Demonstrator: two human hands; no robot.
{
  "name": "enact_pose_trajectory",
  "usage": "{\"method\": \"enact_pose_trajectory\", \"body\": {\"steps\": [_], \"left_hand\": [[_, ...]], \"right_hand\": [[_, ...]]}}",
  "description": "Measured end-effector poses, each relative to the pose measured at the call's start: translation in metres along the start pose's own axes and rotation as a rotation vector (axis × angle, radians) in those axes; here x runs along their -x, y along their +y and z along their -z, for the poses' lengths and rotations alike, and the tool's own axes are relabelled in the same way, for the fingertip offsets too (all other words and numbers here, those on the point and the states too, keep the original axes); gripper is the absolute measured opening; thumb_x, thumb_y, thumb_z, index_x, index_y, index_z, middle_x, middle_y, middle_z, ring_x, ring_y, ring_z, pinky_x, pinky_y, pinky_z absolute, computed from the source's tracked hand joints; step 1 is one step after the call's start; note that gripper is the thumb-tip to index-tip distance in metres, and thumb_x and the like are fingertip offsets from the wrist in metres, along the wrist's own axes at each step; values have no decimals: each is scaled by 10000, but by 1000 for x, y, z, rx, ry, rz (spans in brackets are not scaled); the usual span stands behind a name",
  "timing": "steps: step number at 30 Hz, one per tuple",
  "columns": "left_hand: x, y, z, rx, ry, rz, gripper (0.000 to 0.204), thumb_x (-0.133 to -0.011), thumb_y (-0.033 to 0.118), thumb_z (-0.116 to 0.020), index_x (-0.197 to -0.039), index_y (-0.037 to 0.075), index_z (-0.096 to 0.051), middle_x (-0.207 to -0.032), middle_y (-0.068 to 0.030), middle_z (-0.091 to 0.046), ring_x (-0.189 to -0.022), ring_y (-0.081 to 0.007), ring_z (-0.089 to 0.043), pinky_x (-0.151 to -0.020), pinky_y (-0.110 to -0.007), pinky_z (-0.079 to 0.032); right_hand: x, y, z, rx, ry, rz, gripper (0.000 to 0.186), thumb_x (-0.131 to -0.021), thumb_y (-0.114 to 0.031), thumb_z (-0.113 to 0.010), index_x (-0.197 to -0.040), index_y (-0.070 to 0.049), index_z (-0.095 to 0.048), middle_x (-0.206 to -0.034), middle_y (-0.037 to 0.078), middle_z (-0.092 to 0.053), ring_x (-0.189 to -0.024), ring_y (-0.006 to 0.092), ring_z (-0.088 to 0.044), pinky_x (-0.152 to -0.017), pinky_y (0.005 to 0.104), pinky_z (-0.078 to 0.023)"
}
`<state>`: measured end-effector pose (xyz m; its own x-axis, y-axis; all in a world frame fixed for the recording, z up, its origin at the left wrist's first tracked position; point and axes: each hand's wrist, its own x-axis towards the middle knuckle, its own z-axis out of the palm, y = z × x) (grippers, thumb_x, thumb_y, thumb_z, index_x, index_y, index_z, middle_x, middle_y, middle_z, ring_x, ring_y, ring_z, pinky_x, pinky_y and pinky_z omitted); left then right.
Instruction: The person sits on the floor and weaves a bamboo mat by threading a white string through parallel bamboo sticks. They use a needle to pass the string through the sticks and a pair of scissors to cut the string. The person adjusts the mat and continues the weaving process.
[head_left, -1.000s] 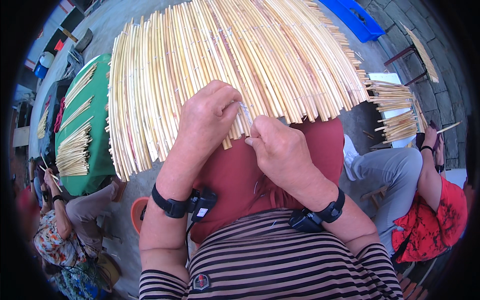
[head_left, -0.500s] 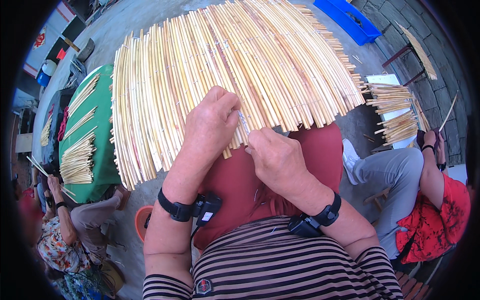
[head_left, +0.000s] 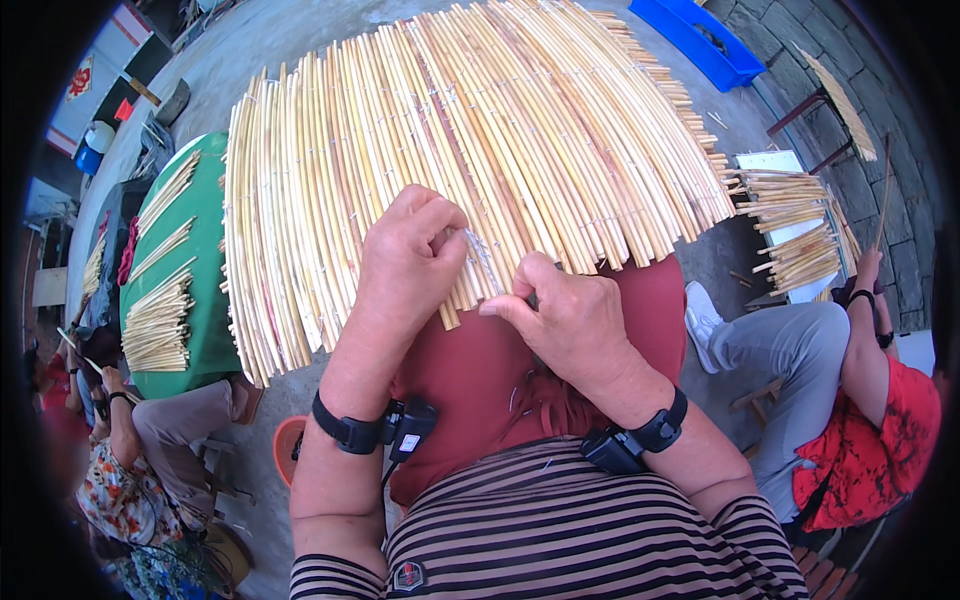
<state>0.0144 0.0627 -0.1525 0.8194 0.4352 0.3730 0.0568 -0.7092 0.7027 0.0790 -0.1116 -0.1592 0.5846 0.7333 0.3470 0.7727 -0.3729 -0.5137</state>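
A wide mat of pale straw-coloured sticks [head_left: 350,180], bound side by side with thin white ties, stretches out in front of me, its near edge over my lap. My left hand [head_left: 410,255] is closed in a pinch above the near edge, at the upper end of a whitish string [head_left: 482,258] that runs over the sticks. To its right, my right hand [head_left: 575,318] is curled at the mat's edge, the thumb stretched toward the string's lower end. Something dark shows between that thumb and forefinger, too small to make out.
Stick bundles [head_left: 158,320] lie on a green-covered table [head_left: 215,300] at left, and more bundles [head_left: 800,255] at right. One person [head_left: 130,480] sits on each side, holding sticks. An orange basin [head_left: 290,445] stands by my left arm; a blue crate [head_left: 705,45] lies far right.
My right hand has shifted slightly right and turned, its thumb now sticking out leftward. My left hand has moved slightly left and down. The person at right has swung a stick more upright.
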Motion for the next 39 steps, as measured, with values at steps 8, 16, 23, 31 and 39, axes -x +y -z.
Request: {"method": "enact_pose_trajectory", "body": {"steps": [8, 16, 23, 31, 39], "left_hand": [[-4, -14, -2, -17, 22, -143, 142, -782, -45, -675, -901, 26, -709, -819, -72, -621, -660, -174, -616, -588, -290, -486], [-7, -12, 8, -15, -102, -99, 116, -800, -3, -670, -894, 46, -716, -818, -101, -619, -774, -281, -645, -671, -366, -521], [-30, -15, 25, -158, -205, -316, 195, -759, -69, -683, -899, 62, -719, -905, -61, -623, -853, -228, -634, -728, -328, -527], [-38, -23, 23, -164, -313, -367, 295, -738, -65, -638, -931, 122, -760, -909, -50, -641, -892, -242, -625, -748, -356, -533], [-37, -24, 40, -250, -429, -564, 455, -625, -98, -668, -990, 159, -757, -1071, -51, -656, -925, -263, -594, -753, -361, -529]], "right_hand": [[0, -3, 4, -90, -88, -46, 308, -821, -286, -743, -905, -84, -527, -557, 88, -582, -514, 299, -630, -485, 397, -499], [-3, -6, 5, -190, -138, -168, 268, -836, -247, -722, -910, -80, -526, -552, 96, -573, -522, 310, -630, -504, 414, -505], [-11, -8, 4, -74, -90, -129, 215, -860, -224, -691, -863, -62, -550, -552, 104, -576, -507, 293, -613, -494, 406, -479], [-11, -2, 12, -161, -186, -159, 174, -899, -220, -644, -886, -66, -564, -593, 112, -601, -559, 306, -636, -528, 419, -493], [-4, 16, 6, -337, -186, -58, 136, -887, -143, -663, -934, -59, -566, -598, 90, -592, -533, 241, -623, -516, 348, -482]]}}
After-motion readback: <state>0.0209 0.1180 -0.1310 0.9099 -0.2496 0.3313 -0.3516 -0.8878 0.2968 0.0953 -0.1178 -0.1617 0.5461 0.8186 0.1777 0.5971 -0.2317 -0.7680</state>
